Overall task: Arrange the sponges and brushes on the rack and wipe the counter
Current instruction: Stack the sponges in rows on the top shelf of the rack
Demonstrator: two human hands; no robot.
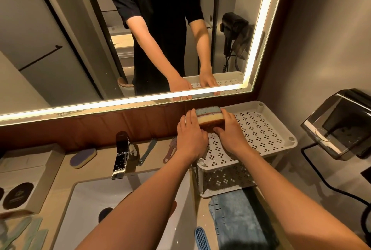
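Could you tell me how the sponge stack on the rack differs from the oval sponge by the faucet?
The sponge stack is rectangular, layered blue, cream and brown; the oval sponge is purple over yellow. The sponge stack sits on the rack between left hand and right hand; the oval sponge lies untouched on the counter. Both lie flat.
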